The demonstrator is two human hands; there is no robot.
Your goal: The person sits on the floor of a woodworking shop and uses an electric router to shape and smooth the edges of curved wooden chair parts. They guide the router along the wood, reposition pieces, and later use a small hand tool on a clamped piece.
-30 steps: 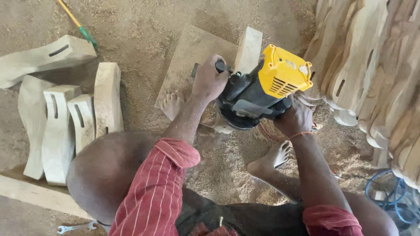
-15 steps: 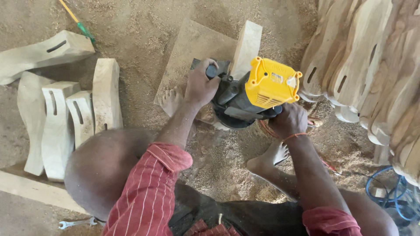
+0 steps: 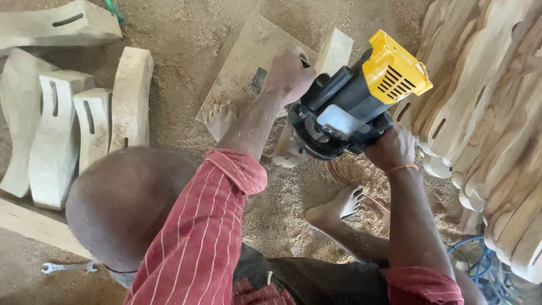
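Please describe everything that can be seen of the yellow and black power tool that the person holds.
The power tool is a handheld router, as it looks: a black plastic body with a round base and a yellow top cap with vent slots. A pale grey plate sits on its side. It is tilted, cap pointing up and to the right. The left hand grips one side handle, the right hand the other. Its base lies toward a pale wooden piece; I cannot tell if they touch. Sawdust covers the floor below.

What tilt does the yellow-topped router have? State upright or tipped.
Tipped. The router leans with its yellow cap up to the right, base facing lower left, held by the left hand and right hand.
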